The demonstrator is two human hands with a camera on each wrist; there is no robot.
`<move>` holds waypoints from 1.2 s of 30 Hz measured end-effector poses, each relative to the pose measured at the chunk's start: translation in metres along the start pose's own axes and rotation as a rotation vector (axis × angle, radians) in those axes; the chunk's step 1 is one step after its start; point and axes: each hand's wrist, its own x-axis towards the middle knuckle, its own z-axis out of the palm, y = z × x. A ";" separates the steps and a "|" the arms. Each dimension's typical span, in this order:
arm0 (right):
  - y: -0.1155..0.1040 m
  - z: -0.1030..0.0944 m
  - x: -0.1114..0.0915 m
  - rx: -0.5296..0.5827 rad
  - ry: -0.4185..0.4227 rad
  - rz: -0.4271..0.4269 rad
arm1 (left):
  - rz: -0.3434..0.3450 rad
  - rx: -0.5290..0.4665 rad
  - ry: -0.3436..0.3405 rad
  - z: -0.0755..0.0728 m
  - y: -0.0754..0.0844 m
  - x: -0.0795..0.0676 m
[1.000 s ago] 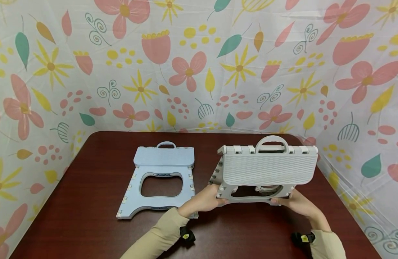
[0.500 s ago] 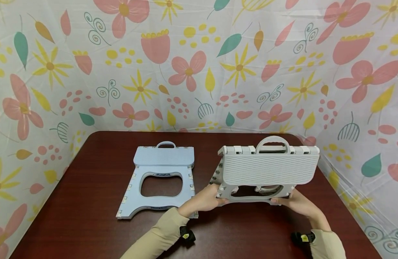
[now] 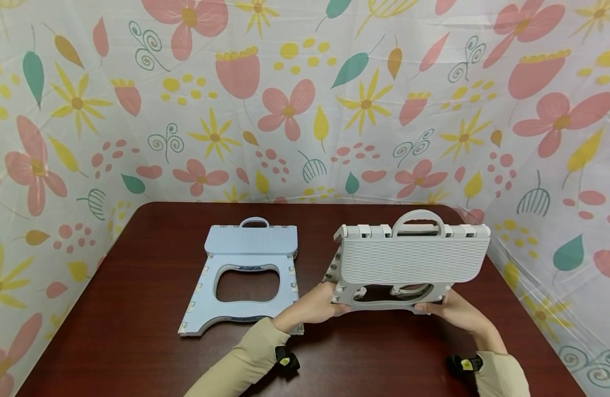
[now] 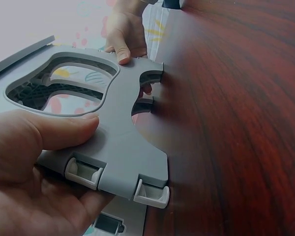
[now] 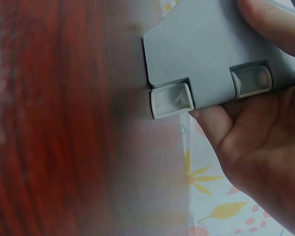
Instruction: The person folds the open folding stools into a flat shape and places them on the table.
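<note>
A light grey folding stool stands partly folded at the right of the table, its handle at the top and its textured seat panel sloping toward me. My left hand grips the stool's left leg edge; in the left wrist view the thumb lies on the front of the leg panel with the fingers behind. On the opposite edge my right hand holds the leg the same way, thumb in front, as the right wrist view shows. Left of it a pale blue folding stool lies folded flat.
The dark red-brown table runs under both stools. A white curtain with flower prints surrounds its back and sides. The blue stool's lower right corner lies beneath my left forearm.
Both hands keep their hold on the grey stool, which has barely shifted to the right. The blue stool stays in place.
</note>
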 end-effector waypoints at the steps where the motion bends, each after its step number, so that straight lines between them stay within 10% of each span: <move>1: 0.000 0.000 0.000 0.002 -0.004 -0.003 | 0.000 0.003 0.000 0.000 0.000 0.000; 36: 0.000 0.000 0.000 -0.019 -0.019 -0.020 | 0.013 0.063 0.025 0.000 -0.001 -0.003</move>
